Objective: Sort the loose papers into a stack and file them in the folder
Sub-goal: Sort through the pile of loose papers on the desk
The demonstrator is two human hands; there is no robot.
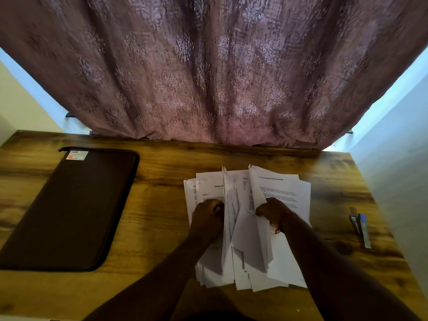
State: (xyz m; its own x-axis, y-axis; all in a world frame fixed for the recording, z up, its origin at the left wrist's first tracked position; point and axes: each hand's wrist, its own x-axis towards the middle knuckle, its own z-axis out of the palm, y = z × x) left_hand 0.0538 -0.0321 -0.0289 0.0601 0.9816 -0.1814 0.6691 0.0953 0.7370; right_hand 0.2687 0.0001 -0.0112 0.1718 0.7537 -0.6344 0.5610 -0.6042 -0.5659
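A loose pile of white printed papers [284, 191] lies on the wooden table [162, 205], right of centre, with sheets fanned and uneven. My left hand [207, 216] grips a bunch of sheets lifted on edge at the pile's left side. My right hand [273, 209], with a red thread on the wrist, grips another lifted bunch on the right. Between the two bunches more sheets stand tilted. A dark brown zipped folder [69, 209] lies shut and flat at the table's left, with a small label near its top left corner.
Two pens [361, 228] lie near the table's right edge. A patterned mauve curtain [208, 77] hangs behind the table's back edge. Pale walls [393, 170] flank both sides.
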